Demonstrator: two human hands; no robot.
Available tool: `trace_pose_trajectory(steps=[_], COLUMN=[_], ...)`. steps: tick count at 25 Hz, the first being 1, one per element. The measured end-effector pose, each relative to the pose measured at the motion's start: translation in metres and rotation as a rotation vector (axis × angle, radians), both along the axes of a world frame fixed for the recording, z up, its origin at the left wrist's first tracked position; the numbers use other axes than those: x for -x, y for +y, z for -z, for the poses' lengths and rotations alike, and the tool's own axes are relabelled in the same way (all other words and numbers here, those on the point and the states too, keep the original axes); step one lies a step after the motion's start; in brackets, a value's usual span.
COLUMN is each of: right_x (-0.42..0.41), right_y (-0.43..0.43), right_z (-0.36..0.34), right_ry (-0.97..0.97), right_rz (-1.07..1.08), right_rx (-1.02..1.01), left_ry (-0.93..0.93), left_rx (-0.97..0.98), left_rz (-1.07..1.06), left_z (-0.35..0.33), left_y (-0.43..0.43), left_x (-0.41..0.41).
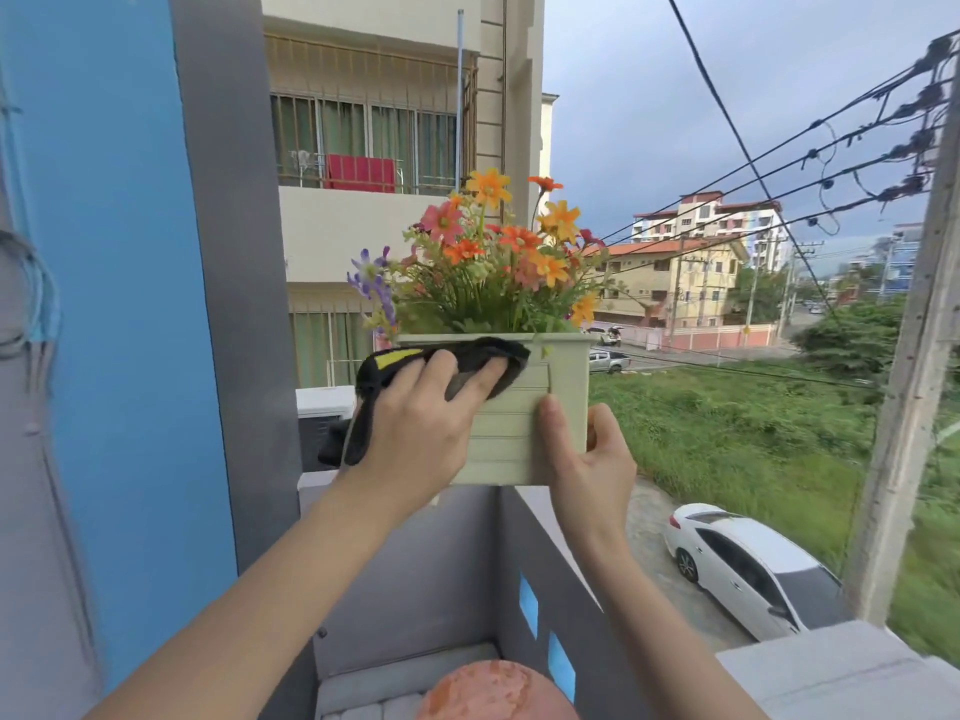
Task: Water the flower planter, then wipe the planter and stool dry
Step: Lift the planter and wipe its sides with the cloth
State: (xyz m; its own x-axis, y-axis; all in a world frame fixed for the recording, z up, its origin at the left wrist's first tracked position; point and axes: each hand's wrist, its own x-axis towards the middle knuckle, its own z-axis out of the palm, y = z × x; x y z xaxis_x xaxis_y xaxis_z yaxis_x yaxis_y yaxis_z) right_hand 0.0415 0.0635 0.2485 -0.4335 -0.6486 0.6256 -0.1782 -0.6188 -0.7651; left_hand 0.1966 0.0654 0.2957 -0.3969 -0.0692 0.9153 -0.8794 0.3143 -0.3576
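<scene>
Right hand [587, 459] grips the planter [566, 387] holding flowers [498, 262]; left hand [415, 423] presses a black cloth [483, 356] on it

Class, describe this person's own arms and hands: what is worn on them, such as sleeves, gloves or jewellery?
The left forearm and right forearm are bare to the frame's lower edge, no sleeve showing. The left hand and right hand wear no gloves, and no ring, watch or bracelet is visible.
</scene>
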Motion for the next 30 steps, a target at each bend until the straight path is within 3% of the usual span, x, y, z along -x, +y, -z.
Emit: trace_pose_trajectory(steps=[4, 9, 13, 17, 24, 26, 30], right_x=[0.004, -0.002, 0.002, 0.0, 0.004, 0.007, 0.006], right_y=[-0.001, 0.004, 0.007, 0.007, 0.008, 0.006, 0.007], right_z=[-0.002, -0.003, -0.009, -0.008, -0.016, -0.018, -0.022], right_ry=[-0.019, -0.014, -0.021, -0.031, -0.11, -0.115, -0.084], right_rz=[0.028, 0.029, 0.035, 0.03, 0.019, 0.016, 0.051], right_rx=[0.008, 0.021, 0.011, 0.031, 0.038, 0.056, 0.083], left_ry=[-0.18, 0.025, -0.228, -0.012, -0.301, -0.213, 0.192], left_rx=[-0.068, 0.001, -0.027, 0.016, -0.136, -0.106, 0.149], left_rz=[0.082, -0.189, -0.106, -0.166, -0.117, -0.08, 0.007], left_z=[0.042, 0.011, 0.057, 0.031, 0.098, 0.1, 0.064], left_y=[0.005, 0.012, 0.026, 0.014, 0.024, 0.029, 0.041], left_x=[0.005, -0.005, 0.004, -0.004, 0.001, -0.005, 0.0])
